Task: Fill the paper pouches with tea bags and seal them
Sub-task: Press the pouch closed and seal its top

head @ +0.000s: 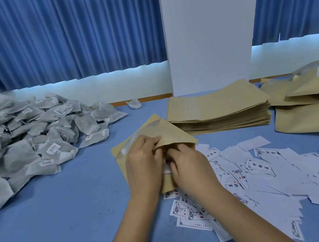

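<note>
The pouch (pixel 174 137) is on the table (pixel 65 219), dead centre, left hand (pixel 142 165) pinching its open edge. The right hand (pixel 191 168) has fingers tucked into the mouth, can't tell if it's gripping anything. Heap of tea bags (pixel 22 146) off left.

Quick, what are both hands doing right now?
Left hand: grips the flat brown paper pouch at its mouth.
Right hand: fingers curled at the pouch's mouth; what they hold cannot be told.

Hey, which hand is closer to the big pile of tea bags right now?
Left. The left hand holds the paper pouch to the right of the tea bag pile; the right hand is beyond the left one, farther from the pile.
</note>
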